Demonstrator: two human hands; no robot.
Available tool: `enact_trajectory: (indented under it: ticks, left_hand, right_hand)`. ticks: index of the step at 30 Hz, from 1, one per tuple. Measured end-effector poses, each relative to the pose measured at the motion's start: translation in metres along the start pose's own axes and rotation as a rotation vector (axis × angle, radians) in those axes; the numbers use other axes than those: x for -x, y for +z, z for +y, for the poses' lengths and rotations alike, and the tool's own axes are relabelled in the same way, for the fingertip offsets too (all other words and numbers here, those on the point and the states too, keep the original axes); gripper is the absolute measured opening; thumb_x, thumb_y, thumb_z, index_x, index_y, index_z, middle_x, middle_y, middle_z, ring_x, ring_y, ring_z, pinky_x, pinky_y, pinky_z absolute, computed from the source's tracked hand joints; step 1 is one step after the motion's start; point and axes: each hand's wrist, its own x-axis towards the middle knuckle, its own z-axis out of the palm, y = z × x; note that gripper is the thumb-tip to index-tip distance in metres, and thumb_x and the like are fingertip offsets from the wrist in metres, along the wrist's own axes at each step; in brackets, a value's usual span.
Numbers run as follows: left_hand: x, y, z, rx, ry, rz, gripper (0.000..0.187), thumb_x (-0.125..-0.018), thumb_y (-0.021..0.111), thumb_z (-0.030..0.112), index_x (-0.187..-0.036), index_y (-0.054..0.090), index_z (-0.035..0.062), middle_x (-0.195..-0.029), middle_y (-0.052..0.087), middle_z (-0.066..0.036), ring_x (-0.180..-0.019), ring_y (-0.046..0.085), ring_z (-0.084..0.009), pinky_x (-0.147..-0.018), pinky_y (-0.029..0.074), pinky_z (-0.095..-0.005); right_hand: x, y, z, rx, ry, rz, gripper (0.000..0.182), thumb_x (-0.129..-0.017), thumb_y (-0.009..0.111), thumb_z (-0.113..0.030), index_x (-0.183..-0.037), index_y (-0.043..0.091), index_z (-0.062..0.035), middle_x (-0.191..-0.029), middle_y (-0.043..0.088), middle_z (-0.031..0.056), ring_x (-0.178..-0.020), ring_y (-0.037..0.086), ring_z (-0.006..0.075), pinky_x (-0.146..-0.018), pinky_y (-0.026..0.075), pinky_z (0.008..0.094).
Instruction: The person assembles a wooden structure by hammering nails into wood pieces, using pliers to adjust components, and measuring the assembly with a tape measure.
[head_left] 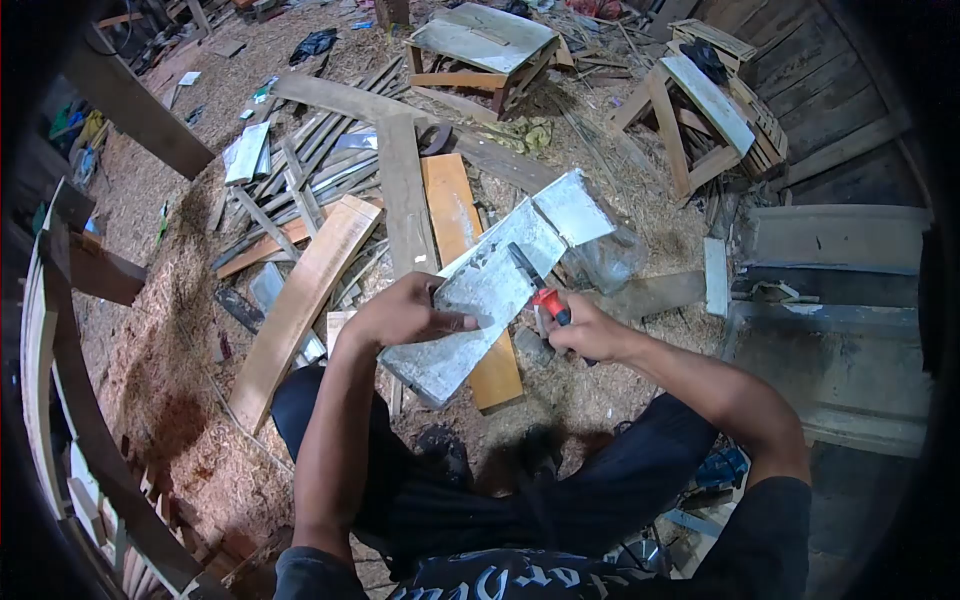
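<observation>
A worn, white-painted board [480,300] with dark flaked patches lies tilted across in front of me, above my knees. My left hand [405,315] is closed on its left edge, the thumb lying over the painted face and the other fingers partly hidden. In my right hand [585,330] is a hand tool [548,300] with a red and black handle and a narrow dark blade. The blade's far end lies over the painted face; whether it touches cannot be made out. Beyond the board's far end is another whitish panel [575,208].
An orange-brown plank [452,200] runs beneath the board. A pale plank [305,300] leans at left, near a pile of thin wood strips [330,160]. Low wooden stands [485,45] are farther back. Shavings cover the floor [170,340]. Clear plastic [610,262] lies right of the board.
</observation>
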Motion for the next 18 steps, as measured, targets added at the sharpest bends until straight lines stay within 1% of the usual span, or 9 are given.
enact_trajectory:
  ticks: [2,4,5,7,10,11,12,16,18]
  left_hand:
    - [-0.004,0.000,-0.005,-0.018,0.016,-0.030,0.032,-0.082,0.082,0.025,-0.098,0.072,-0.0009,-0.069,0.062,0.003,-0.057,0.048,-0.0043,-0.050,0.035,-0.0247]
    - [-0.009,-0.004,-0.004,-0.001,0.015,-0.075,0.033,-0.082,0.082,0.023,-0.103,0.071,-0.0004,-0.072,0.063,0.004,-0.058,0.047,-0.0028,-0.049,0.033,-0.0233]
    - [-0.007,-0.003,-0.005,-0.025,-0.013,-0.085,0.033,-0.082,0.083,0.023,-0.103,0.071,-0.0004,-0.071,0.063,0.004,-0.057,0.047,-0.0027,-0.049,0.033,-0.0234]
    - [-0.007,-0.004,0.004,-0.080,-0.044,-0.091,0.033,-0.081,0.083,0.022,-0.102,0.071,-0.0003,-0.069,0.063,0.005,-0.056,0.047,-0.0026,-0.049,0.033,-0.0234]
    - [-0.009,-0.001,0.001,-0.114,-0.034,-0.096,0.034,-0.082,0.082,0.032,-0.095,0.073,0.0019,-0.057,0.054,0.004,-0.051,0.044,-0.0055,-0.047,0.032,-0.0271]
    - [-0.008,-0.003,0.001,-0.110,-0.032,-0.092,0.034,-0.082,0.083,0.032,-0.095,0.072,0.0018,-0.057,0.053,0.005,-0.050,0.043,-0.0052,-0.046,0.032,-0.0272]
    - [-0.009,0.000,0.004,-0.099,-0.024,-0.093,0.034,-0.082,0.083,0.032,-0.094,0.072,0.0018,-0.056,0.052,0.005,-0.050,0.043,-0.0050,-0.046,0.032,-0.0272]
    - [-0.008,-0.003,-0.011,0.004,0.016,-0.095,0.036,-0.081,0.084,0.032,-0.094,0.072,0.0017,-0.056,0.051,0.006,-0.049,0.042,-0.0044,-0.046,0.031,-0.0269]
    - [-0.012,-0.009,-0.009,-0.062,-0.032,-0.097,0.034,-0.081,0.083,0.024,-0.101,0.071,-0.0003,-0.071,0.062,0.004,-0.058,0.048,-0.0030,-0.051,0.035,-0.0238]
  right_hand:
    - [-0.005,-0.004,0.031,-0.115,-0.038,-0.029,0.018,-0.077,0.060,-0.002,-0.092,0.052,-0.0058,-0.077,0.050,0.0007,-0.062,0.046,0.0078,-0.054,0.037,0.0265]
    - [0.000,0.001,0.023,-0.223,-0.024,0.008,0.017,-0.077,0.059,-0.002,-0.090,0.049,-0.0079,-0.076,0.048,0.0003,-0.061,0.045,0.0081,-0.053,0.036,0.0266]
    - [0.005,0.009,0.024,-0.293,-0.007,0.023,0.017,-0.077,0.058,-0.001,-0.089,0.048,-0.0089,-0.075,0.048,0.0002,-0.060,0.045,0.0083,-0.053,0.036,0.0267]
    - [0.007,0.011,0.030,-0.397,-0.020,-0.045,0.019,-0.077,0.056,0.000,-0.091,0.046,-0.0099,-0.075,0.046,0.0000,-0.060,0.044,0.0084,-0.053,0.035,0.0262]
    - [0.016,0.022,0.035,-0.590,0.014,-0.089,0.023,-0.077,0.053,0.002,-0.093,0.043,-0.0116,-0.077,0.045,0.0001,-0.061,0.042,0.0081,-0.052,0.034,0.0256]
    - [0.016,0.026,0.035,-0.663,0.030,-0.092,0.024,-0.077,0.053,0.002,-0.093,0.043,-0.0123,-0.078,0.045,0.0001,-0.061,0.041,0.0080,-0.052,0.034,0.0255]
    - [0.013,0.027,0.040,-0.739,0.008,-0.178,0.028,-0.076,0.051,0.003,-0.096,0.042,-0.0138,-0.080,0.043,-0.0006,-0.061,0.038,0.0073,-0.052,0.032,0.0249]
    - [0.008,0.034,0.044,-1.013,0.033,-0.333,0.029,-0.075,0.049,0.005,-0.095,0.042,-0.0148,-0.080,0.041,-0.0019,-0.061,0.039,0.0071,-0.052,0.031,0.0240]
    - [0.008,0.032,0.041,-1.072,0.051,-0.383,0.030,-0.074,0.049,0.005,-0.094,0.041,-0.0153,-0.079,0.039,-0.0027,-0.061,0.038,0.0068,-0.051,0.030,0.0234]
